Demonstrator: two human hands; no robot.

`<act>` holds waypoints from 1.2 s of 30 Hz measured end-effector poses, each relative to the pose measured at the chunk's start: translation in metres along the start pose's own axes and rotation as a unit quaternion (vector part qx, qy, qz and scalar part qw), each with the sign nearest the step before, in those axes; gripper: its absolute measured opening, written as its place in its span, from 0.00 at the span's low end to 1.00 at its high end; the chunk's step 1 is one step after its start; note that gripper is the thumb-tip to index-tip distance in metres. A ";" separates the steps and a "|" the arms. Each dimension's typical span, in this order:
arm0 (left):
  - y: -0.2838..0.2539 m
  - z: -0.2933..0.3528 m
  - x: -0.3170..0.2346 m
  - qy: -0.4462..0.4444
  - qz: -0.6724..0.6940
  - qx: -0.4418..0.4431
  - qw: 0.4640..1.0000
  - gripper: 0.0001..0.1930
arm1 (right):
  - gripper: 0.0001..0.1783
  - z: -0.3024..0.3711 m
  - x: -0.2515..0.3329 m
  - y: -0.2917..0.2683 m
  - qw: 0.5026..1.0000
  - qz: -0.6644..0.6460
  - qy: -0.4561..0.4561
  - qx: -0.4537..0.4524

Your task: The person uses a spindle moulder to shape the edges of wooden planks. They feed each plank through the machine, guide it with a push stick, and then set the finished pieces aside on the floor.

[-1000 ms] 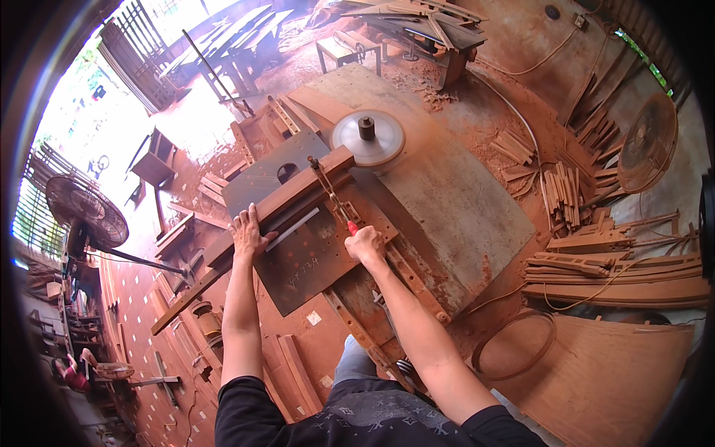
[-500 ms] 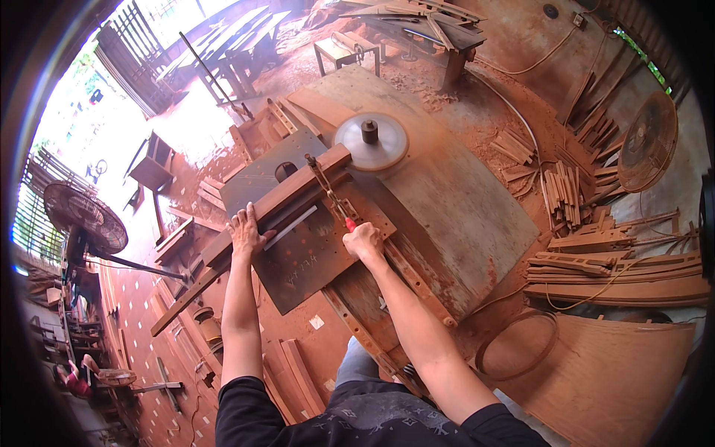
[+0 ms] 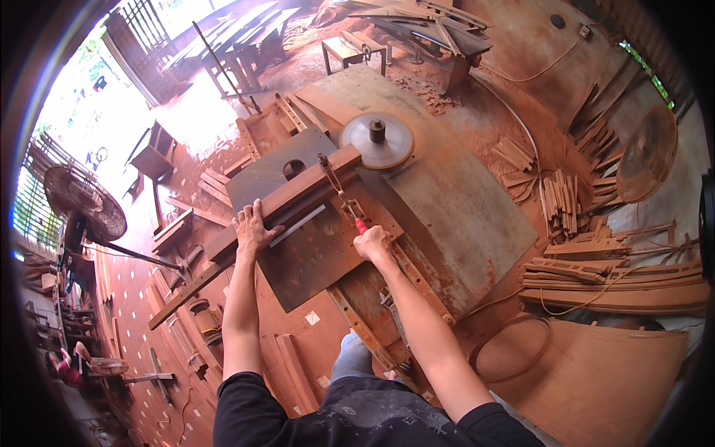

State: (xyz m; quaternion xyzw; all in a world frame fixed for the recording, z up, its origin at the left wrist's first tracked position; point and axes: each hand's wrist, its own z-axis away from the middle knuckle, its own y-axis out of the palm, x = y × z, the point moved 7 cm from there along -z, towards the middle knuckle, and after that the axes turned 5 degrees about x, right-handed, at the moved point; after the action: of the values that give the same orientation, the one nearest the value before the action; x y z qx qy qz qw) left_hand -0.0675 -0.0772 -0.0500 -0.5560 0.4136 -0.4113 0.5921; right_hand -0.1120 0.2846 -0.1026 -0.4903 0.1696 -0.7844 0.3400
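Note:
A long reddish-brown wooden beam lies across a dark metal sliding plate. My left hand grips the beam near its left part, fingers over the top and thumb on the near side. My right hand is closed around the red handle of a metal clamp, whose far end reaches over the beam. Just beyond the beam's right end is a round saw blade, lying flat and blurred as if spinning, with a dark hub at its middle.
The dusty saw table spreads to the right of the blade. Slotted rails run under the plate toward me. Wood pieces are stacked at right, near a standing fan. Another fan stands left. A person is far left.
The whole view has shifted slightly. Both hands keep their holds on the beam and the clamp handle, and the beam's end stays close beside the blade.

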 end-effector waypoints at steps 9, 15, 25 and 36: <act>-0.021 0.049 -0.010 0.077 0.063 -0.001 0.995 0.35 | 0.20 0.097 -0.008 -0.053 0.984 0.022 -0.145 -0.104; -0.026 0.087 -0.033 0.152 0.051 -0.031 0.987 0.32 | 0.11 0.167 -0.013 -0.088 0.924 -0.052 -0.297 -0.235; -0.075 0.119 0.094 0.083 0.038 -0.046 0.995 0.36 | 0.12 0.209 0.021 -0.123 0.963 0.081 -0.195 -0.166; -0.110 0.370 0.094 -0.099 0.304 -0.162 0.934 0.38 | 0.33 0.219 0.112 -0.052 0.894 -0.244 -0.372 0.046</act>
State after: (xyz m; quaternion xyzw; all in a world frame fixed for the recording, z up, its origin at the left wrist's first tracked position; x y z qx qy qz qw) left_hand 0.3103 -0.0530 0.0718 -0.5301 0.5629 -0.0819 0.6289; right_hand 0.0303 0.2582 0.1031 -0.7561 -0.1302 -0.6099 0.1986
